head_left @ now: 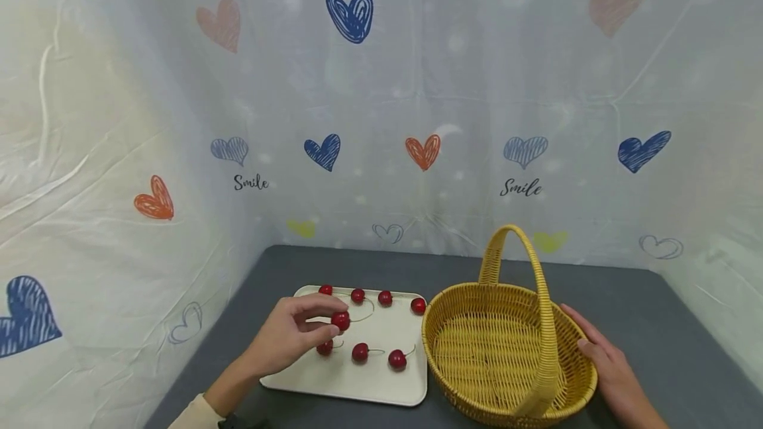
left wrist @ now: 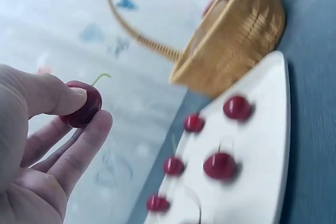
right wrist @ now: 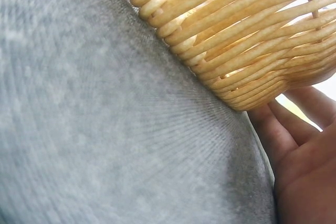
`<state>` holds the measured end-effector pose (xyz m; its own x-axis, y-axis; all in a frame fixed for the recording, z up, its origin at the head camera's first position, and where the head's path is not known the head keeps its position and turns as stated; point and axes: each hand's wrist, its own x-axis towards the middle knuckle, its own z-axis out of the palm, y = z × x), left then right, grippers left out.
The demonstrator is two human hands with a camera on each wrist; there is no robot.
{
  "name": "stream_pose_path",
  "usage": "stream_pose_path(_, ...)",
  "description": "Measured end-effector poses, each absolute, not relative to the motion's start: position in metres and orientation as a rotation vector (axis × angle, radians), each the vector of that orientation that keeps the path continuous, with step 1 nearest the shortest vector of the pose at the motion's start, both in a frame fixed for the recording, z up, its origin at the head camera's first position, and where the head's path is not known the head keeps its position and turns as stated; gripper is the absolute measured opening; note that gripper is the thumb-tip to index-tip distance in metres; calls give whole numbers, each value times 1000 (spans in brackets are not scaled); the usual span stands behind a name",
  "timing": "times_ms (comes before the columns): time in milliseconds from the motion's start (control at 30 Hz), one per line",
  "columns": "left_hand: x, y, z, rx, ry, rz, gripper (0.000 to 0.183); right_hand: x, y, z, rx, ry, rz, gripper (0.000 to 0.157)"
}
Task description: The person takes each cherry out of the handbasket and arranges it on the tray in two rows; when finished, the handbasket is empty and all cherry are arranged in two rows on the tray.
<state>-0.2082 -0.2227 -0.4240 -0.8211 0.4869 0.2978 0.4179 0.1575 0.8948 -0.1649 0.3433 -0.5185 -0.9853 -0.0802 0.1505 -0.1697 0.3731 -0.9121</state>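
Note:
My left hand (head_left: 292, 336) pinches a red cherry (head_left: 340, 320) between thumb and fingertips, above a white tray (head_left: 381, 386). In the left wrist view, the pinched cherry (left wrist: 86, 103) shows its green stem pointing up. Several more stemmed cherries (head_left: 360, 352) lie spread over the tray in two rough rows. On the right, my right hand (head_left: 614, 369) holds the side of a yellow wicker basket (head_left: 512, 409), the thumb at its rim. Its fingers pass behind the wicker wall in the right wrist view. The basket's inside shows only bare weave.
The basket stands close against the tray's right edge, its tall arched handle (head_left: 545, 310) rising over the middle. Both sit on a dark grey table (head_left: 375, 263). A pale curtain (head_left: 381, 85) printed with hearts hangs behind and along the sides.

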Motion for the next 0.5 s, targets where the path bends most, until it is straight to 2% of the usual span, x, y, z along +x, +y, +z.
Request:
stream_pose_path(233,-211,-273,-443,812,2528,1768,29,-165,343,-520,235,-2528,1709,56)
stream_pose_path(500,-214,-299,-473,506,2643,1638,33,-166,343,-520,220,-2540,1698,56)
